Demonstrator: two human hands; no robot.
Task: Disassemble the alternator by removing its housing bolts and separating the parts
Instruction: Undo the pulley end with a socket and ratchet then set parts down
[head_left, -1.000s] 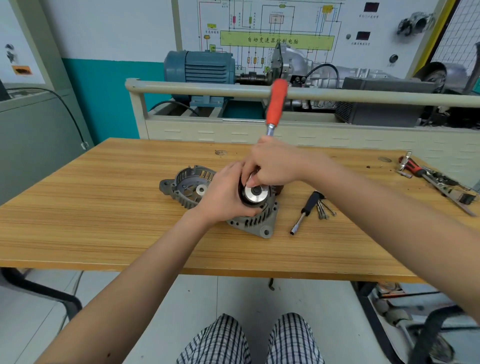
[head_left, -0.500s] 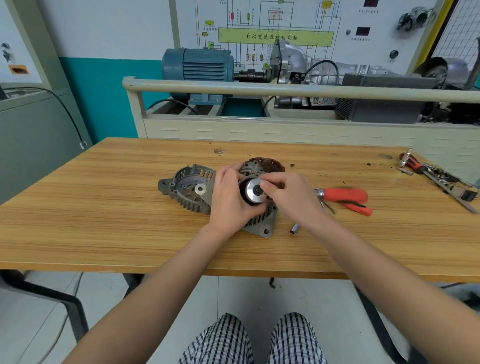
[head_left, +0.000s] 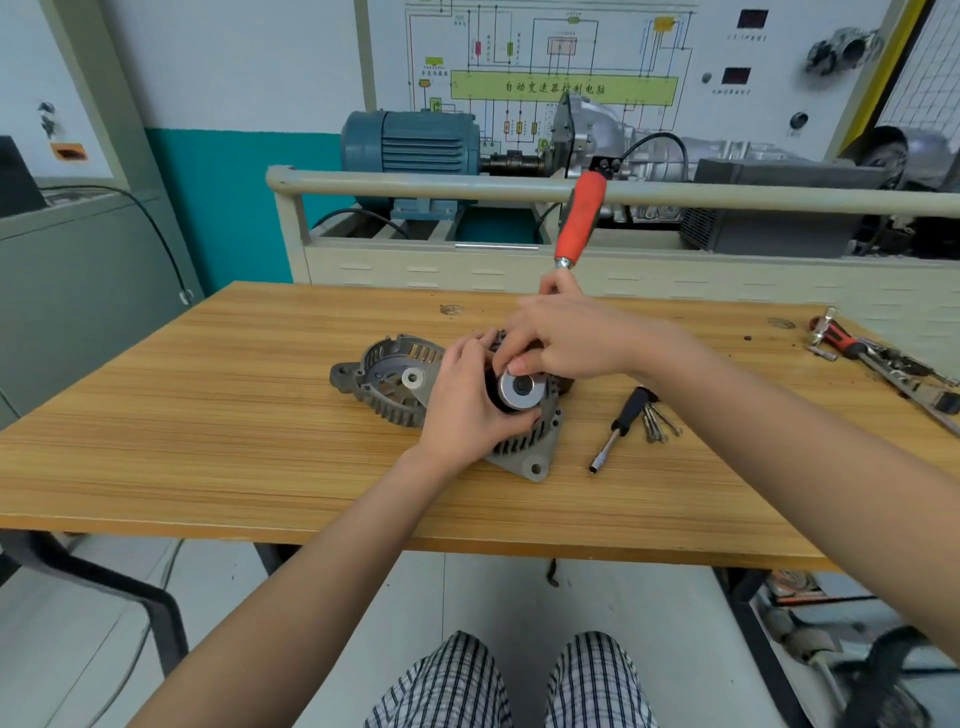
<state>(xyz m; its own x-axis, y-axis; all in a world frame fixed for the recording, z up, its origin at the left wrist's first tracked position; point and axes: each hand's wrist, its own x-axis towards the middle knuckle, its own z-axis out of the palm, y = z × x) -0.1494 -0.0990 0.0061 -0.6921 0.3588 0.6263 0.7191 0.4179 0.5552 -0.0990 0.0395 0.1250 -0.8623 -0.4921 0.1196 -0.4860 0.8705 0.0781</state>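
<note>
Head view: the alternator (head_left: 524, 436) sits mid-table (head_left: 208, 415). The left hand (head_left: 467, 395) grips it from nine o'clock, fingers curled round its body. The right hand (head_left: 566, 338), at twelve o'clock, grips a red-handled tool (head_left: 581, 218).

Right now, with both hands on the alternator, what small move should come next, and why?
Probably turn the red-handled tool a little while the left hand braces the alternator. The right hand holds the tool upright behind the pulley, its tip hidden, so it seems seated. The other housing half already lies separate on the table.
</note>
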